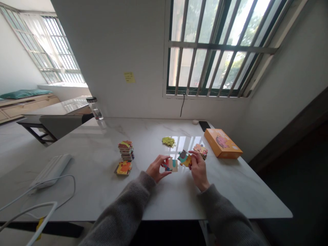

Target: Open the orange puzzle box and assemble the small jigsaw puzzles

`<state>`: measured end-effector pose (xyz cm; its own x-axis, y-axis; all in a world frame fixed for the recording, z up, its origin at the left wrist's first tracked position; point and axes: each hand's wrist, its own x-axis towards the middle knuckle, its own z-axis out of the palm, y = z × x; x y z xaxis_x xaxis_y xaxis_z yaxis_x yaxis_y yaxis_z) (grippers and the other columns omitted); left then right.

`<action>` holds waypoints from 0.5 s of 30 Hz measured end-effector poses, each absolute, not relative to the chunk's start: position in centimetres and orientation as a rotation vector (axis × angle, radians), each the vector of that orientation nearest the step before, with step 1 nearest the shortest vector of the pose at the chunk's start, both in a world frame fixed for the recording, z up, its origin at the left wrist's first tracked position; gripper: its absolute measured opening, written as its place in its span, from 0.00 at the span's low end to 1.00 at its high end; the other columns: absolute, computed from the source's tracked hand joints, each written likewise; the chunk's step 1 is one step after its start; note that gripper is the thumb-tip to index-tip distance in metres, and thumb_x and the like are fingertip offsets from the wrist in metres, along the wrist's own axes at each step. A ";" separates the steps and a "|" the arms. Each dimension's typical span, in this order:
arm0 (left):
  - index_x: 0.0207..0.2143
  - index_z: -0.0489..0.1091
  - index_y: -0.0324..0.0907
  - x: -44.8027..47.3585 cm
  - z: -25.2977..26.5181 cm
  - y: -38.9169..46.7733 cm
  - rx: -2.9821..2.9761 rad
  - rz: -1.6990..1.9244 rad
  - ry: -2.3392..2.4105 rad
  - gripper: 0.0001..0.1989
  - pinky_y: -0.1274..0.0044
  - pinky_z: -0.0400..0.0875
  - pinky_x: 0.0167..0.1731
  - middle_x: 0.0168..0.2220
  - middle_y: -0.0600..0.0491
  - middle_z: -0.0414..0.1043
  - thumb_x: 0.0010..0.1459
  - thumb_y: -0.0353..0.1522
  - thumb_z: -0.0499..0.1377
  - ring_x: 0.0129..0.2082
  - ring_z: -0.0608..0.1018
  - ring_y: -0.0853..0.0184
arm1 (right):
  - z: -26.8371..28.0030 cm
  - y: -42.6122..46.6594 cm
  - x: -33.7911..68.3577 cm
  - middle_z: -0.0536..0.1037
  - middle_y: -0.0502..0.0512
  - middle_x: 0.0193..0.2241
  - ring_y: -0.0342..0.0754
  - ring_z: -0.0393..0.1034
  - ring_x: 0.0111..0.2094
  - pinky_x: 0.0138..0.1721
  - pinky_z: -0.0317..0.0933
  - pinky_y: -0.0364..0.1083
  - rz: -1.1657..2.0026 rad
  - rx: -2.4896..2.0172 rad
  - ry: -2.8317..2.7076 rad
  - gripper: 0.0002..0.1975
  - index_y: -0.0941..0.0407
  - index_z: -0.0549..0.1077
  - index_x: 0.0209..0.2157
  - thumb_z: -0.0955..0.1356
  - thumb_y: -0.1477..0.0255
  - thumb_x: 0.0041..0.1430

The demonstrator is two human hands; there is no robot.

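My left hand (156, 168) pinches a jigsaw puzzle piece (173, 165) with red, blue, teal and cream print. Opposite it, my right hand (199, 169) grips a second puzzle piece (183, 158) in grey, teal and yellow. The two pieces are held close together above the table, with a narrow gap between them. Just behind my right hand lies a pile of pinkish-orange pieces (201, 150), partly covered by its fingers. Farther back is a low heap of yellow-green pieces (168, 141). Left of my left hand stand a tall stack of pieces (126, 151) and a short orange stack (123, 168).
An orange box (222, 143) sits at the right, near a black phone (204, 126) and a small white object (195, 122). At the left are a white power strip (53, 171) with cables and a clear bottle (95, 109). The white table (94, 191) meets the wall behind.
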<state>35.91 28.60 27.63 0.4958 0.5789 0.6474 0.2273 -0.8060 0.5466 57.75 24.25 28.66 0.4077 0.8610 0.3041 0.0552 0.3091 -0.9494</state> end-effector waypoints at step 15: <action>0.54 0.65 0.43 34.8 27.4 29.7 2.171 1.118 0.637 0.23 0.68 0.76 0.46 0.54 0.42 0.71 0.55 0.26 0.60 0.49 0.77 0.59 | 28.7 23.0 58.8 0.65 0.47 0.23 0.42 0.59 0.21 0.20 0.56 0.41 0.848 -1.265 -1.260 0.18 0.56 0.72 0.42 0.64 0.57 0.61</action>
<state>34.79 29.69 27.44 0.5283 0.6505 0.5456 0.1373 -0.6997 0.7012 58.79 23.01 28.68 0.1764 0.9632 0.2029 0.1748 0.1722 -0.9694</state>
